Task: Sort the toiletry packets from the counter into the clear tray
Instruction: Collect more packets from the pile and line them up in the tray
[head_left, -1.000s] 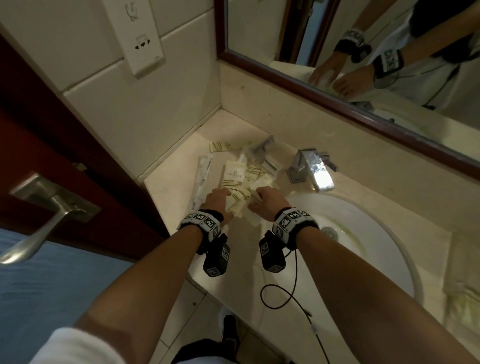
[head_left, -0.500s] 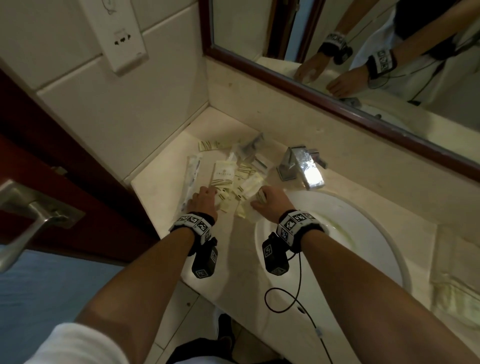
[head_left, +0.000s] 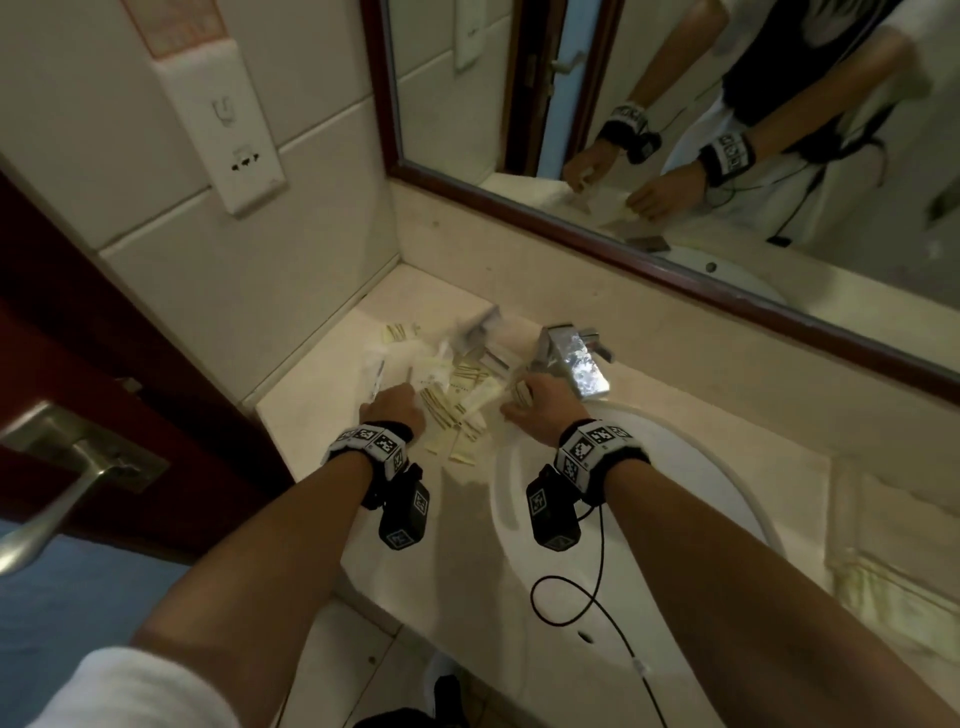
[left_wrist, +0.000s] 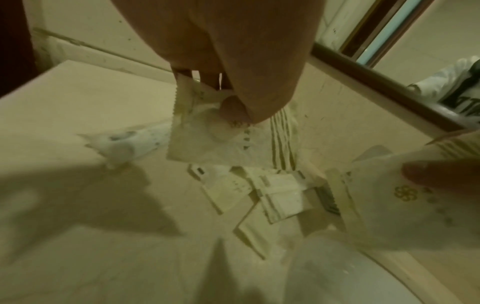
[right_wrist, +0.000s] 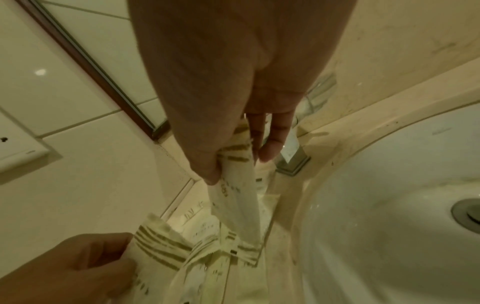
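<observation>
Left grip: we saw the left hand (head_left: 392, 410) at 9 o'clock of the packet heap, thumb and fingers pinched on one striped packet (left_wrist: 223, 142) and holding it clear of the desk (head_left: 311, 374).
Right grip: our right hand (head_left: 540, 410) sat at 3 o'clock of the heap, thumb clamped with the fingers on a long cream packet (right_wrist: 235, 203) that hung down from it.
Packets: the remaining packets (head_left: 457, 395) lay loose and overlapping on the desk between both hands; several carried brown stripes.
Wrapped item: we noted a long white wrapped item (head_left: 378, 371) flat on the desk at 10 o'clock of the left hand.
Clear tray: we logged the clear tray (head_left: 480, 327) at 12 o'clock of the heap, near the back wall; blur hid its contents.
Faucet: the chrome faucet (head_left: 571, 358) stood at 1 o'clock of the right hand.
Basin: the white basin (head_left: 701, 467) lay at 4 o'clock of the heap, touching no packet we could see.
Mirror: the mirror (head_left: 675, 130) above showed both hands.
</observation>
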